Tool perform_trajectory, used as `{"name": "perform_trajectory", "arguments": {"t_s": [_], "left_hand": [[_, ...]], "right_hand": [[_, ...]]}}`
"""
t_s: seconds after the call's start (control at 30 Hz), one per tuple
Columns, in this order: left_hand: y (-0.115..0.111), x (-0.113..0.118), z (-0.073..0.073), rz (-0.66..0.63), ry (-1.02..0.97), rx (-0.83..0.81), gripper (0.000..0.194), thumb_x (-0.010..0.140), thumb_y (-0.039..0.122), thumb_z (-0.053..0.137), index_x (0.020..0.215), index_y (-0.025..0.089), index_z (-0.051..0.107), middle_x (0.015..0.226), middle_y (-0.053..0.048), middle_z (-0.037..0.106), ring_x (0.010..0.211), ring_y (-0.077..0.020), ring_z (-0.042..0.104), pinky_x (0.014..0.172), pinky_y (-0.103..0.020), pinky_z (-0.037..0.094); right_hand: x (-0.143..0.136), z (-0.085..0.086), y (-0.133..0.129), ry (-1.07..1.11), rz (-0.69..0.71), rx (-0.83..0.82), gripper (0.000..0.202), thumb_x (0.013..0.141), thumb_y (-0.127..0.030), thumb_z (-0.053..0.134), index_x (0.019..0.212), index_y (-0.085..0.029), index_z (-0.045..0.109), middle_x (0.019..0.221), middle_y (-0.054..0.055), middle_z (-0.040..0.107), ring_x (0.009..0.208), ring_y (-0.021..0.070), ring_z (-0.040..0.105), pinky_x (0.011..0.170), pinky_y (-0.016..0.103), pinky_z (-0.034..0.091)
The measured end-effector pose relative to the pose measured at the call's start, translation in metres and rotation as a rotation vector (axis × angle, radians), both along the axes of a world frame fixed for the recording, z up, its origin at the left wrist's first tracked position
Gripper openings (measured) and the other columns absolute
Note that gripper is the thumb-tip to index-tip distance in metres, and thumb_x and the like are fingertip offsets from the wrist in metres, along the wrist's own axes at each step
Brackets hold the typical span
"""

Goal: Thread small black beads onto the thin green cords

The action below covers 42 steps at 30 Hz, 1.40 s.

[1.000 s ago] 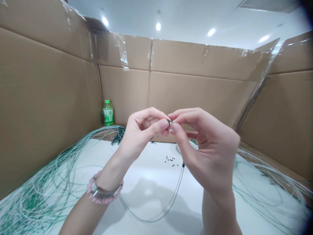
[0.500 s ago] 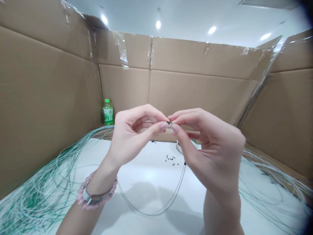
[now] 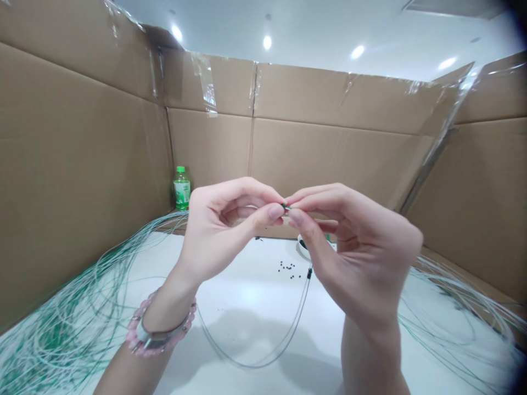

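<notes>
My left hand (image 3: 230,225) and my right hand (image 3: 349,247) meet fingertip to fingertip above the table. Each is closed in a pinch on a small dark green piece (image 3: 286,207), perhaps a wire end with a fitting; fingertips hide most of it. A thin grey-white cable (image 3: 263,364) hangs in a loop below the hands. Near my right thumb the cable carries a small black piece (image 3: 309,273). A pink bead bracelet (image 3: 134,332) and a metal band (image 3: 156,341) circle my left wrist.
Several tiny black pieces (image 3: 287,267) lie on the white table (image 3: 247,329). Behind my right hand is a white round container (image 3: 302,251). Green and white wires (image 3: 57,334) heap at left, more wires (image 3: 465,329) at right. A green bottle (image 3: 181,189) stands by the cardboard walls (image 3: 329,148).
My right hand has shifted slightly right, and the fingertips sit a little farther apart, showing more green between them. The black piece on the cable shows more fully.
</notes>
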<state>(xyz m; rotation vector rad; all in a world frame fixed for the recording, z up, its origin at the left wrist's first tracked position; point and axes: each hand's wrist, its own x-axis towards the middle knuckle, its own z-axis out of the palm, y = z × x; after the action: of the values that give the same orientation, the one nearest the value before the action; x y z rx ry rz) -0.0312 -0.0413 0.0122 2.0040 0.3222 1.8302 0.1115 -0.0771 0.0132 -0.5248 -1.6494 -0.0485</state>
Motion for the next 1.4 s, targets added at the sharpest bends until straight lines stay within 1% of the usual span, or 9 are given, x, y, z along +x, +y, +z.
{"name": "perform_trajectory", "arguments": {"t_s": [0.2,0.33,0.47,0.67,0.9,1.0,1.1,1.23,1.4], "left_hand": [[0.001,0.002,-0.001,-0.031,-0.019,-0.016,0.004,0.075,0.014,0.067,0.076,0.018,0.068,0.069,0.001,0.069,0.059,-0.0066,0.064,0.052,-0.011,0.053],[0.002,0.003,-0.003,-0.005,-0.036,-0.038,0.003,0.073,0.019,0.069,0.075,0.017,0.067,0.069,0.001,0.068,0.057,-0.0072,0.063,0.049,-0.012,0.053],[0.002,0.003,-0.003,-0.006,-0.019,-0.01,0.004,0.073,0.016,0.069,0.076,0.018,0.068,0.07,0.001,0.069,0.062,-0.0084,0.064,0.052,-0.013,0.054],[0.001,0.003,-0.002,-0.091,0.048,-0.046,0.004,0.072,0.016,0.069,0.075,0.019,0.068,0.068,0.0,0.068,0.058,-0.01,0.064,0.049,-0.017,0.054],[0.003,0.01,-0.006,-0.081,-0.03,0.015,0.006,0.076,0.017,0.067,0.08,0.021,0.068,0.074,0.0,0.066,0.059,-0.0081,0.062,0.046,-0.016,0.052],[0.005,0.013,-0.008,-0.06,-0.082,0.037,0.004,0.076,0.018,0.066,0.078,0.021,0.068,0.07,0.002,0.065,0.057,-0.0071,0.061,0.047,-0.016,0.052],[0.006,0.015,-0.008,-0.075,-0.113,0.056,0.004,0.076,0.017,0.066,0.075,0.02,0.067,0.067,0.002,0.065,0.058,-0.0062,0.061,0.047,-0.014,0.051],[0.005,0.014,-0.008,-0.056,-0.103,0.048,0.004,0.076,0.017,0.066,0.075,0.02,0.067,0.068,0.002,0.066,0.059,-0.0062,0.061,0.047,-0.014,0.05],[0.005,0.009,-0.006,-0.036,-0.035,0.088,0.008,0.074,0.015,0.068,0.079,0.022,0.069,0.074,0.0,0.068,0.061,-0.0089,0.062,0.047,-0.018,0.052]], "right_hand": [[-0.004,-0.001,0.001,0.07,0.038,0.025,0.015,0.072,0.002,0.063,0.078,-0.011,0.064,0.076,0.002,0.065,0.068,0.0084,0.062,0.056,0.017,0.056],[-0.003,0.001,-0.001,0.054,0.032,0.022,0.015,0.073,0.001,0.063,0.078,-0.013,0.064,0.076,0.002,0.066,0.069,0.0094,0.062,0.054,0.018,0.056],[0.001,0.002,-0.002,0.032,0.018,0.007,0.017,0.073,-0.001,0.064,0.078,-0.017,0.066,0.078,0.0,0.067,0.068,0.0097,0.063,0.053,0.018,0.056],[0.01,0.003,-0.003,0.018,0.139,-0.115,0.017,0.075,-0.006,0.065,0.079,-0.022,0.068,0.072,-0.002,0.069,0.065,0.0105,0.065,0.056,0.021,0.057],[0.011,0.002,0.003,0.061,0.204,-0.169,0.014,0.072,-0.005,0.067,0.072,-0.019,0.066,0.064,-0.005,0.067,0.056,0.008,0.065,0.052,0.015,0.057],[0.007,0.001,0.004,0.106,0.194,-0.139,0.013,0.073,-0.006,0.066,0.074,-0.019,0.066,0.065,-0.004,0.068,0.058,0.0089,0.066,0.054,0.016,0.058],[0.003,0.001,0.005,0.134,0.174,-0.104,0.012,0.075,-0.007,0.065,0.075,-0.019,0.066,0.066,-0.004,0.068,0.059,0.0087,0.066,0.053,0.016,0.058],[0.002,0.002,0.005,0.132,0.159,-0.116,0.013,0.075,-0.007,0.065,0.074,-0.02,0.066,0.064,-0.006,0.066,0.055,0.0067,0.064,0.051,0.014,0.056],[0.004,0.004,0.007,0.137,0.232,-0.17,0.01,0.077,-0.01,0.064,0.074,-0.018,0.065,0.062,-0.005,0.066,0.053,0.0065,0.064,0.048,0.014,0.056]]}}
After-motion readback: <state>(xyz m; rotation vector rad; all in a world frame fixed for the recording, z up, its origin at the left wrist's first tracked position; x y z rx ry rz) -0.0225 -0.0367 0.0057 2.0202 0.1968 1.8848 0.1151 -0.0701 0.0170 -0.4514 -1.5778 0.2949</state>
